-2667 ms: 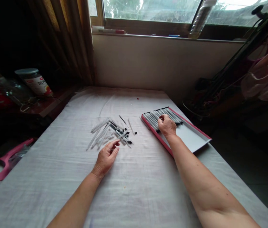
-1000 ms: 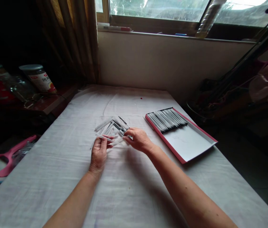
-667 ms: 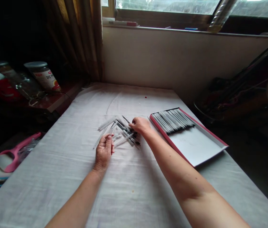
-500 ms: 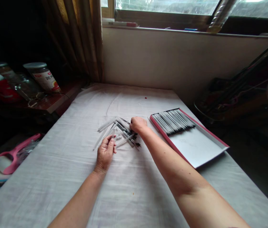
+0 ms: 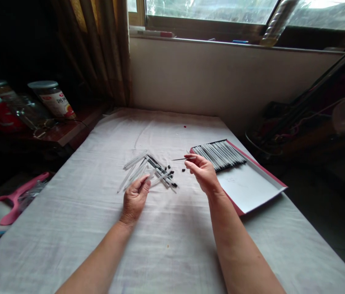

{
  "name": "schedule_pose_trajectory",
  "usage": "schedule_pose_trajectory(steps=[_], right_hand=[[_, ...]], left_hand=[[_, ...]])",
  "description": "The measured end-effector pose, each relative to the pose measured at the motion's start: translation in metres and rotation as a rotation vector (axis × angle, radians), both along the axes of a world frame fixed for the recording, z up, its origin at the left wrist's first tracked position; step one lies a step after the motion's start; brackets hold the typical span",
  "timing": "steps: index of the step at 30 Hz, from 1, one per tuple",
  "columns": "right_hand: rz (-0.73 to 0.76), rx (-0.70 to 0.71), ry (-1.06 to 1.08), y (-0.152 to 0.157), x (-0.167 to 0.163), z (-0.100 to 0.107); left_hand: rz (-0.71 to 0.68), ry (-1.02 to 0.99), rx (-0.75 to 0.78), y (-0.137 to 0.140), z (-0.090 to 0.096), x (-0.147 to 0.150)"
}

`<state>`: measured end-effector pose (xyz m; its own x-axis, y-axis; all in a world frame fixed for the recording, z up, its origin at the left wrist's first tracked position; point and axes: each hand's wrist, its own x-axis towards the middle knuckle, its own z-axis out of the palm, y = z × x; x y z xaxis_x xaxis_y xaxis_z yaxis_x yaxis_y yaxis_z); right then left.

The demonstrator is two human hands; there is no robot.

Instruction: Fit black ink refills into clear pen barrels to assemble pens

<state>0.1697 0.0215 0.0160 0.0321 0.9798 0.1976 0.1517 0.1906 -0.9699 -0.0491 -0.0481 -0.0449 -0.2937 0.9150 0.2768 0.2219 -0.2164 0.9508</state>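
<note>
Right grip (image 5: 203, 173): thumb and fingertips are brought together, and a thin dark rod (image 5: 179, 159) is pinched between them, its dark end pointed left, over the counter (image 5: 172, 261).
Left grip (image 5: 134, 200): fingers are half curled, and a clear tube (image 5: 152, 174) is held between thumb and fingertips.
Rod and tube: the two are held apart, not joined.
Loose tubes (image 5: 135, 159): these are strewn at various angles beyond the left grip.
Loose rods (image 5: 156, 164): several are bunched beside the tubes, partly overlapped.
Black caps (image 5: 183, 170): one is left near the right grip; others are scattered by the rods.
Box (image 5: 248, 191): it is set at the right, red-edged and slightly askew.
Done: a row of capped pens (image 5: 221, 155) is laid side by side in the far part of the box.
Left: judged by the loose parts, the work seems well advanced, with a smaller share unassembled; an exact count cannot be made.
</note>
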Motion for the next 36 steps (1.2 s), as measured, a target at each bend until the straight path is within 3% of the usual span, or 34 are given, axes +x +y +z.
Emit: schedule_pose_trajectory(steps=[5, 10, 16, 23, 31, 36], right_hand=[[-0.034, 0.054, 0.209, -0.013, 0.01, 0.023], [0.057, 0.039, 0.27, -0.018, 0.007, 0.036], [0.157, -0.009, 0.28, -0.022, -0.004, 0.032], [0.221, -0.073, 0.205, -0.022, -0.016, 0.025], [0.537, -0.24, 0.064, -0.027, -0.032, 0.008], [0.495, -0.195, 0.021, -0.026, -0.031, 0.009]], left_hand=[[-0.012, 0.198, 0.106, -0.003, 0.007, 0.001], [-0.038, 0.277, 0.19, -0.004, 0.009, 0.0], [-0.061, 0.334, 0.265, -0.005, 0.008, 0.002], [-0.069, 0.355, 0.237, -0.009, 0.01, 0.003], [-0.16, 0.373, 0.215, -0.012, 0.013, 0.006], [-0.168, 0.391, 0.163, -0.013, 0.013, 0.005]])
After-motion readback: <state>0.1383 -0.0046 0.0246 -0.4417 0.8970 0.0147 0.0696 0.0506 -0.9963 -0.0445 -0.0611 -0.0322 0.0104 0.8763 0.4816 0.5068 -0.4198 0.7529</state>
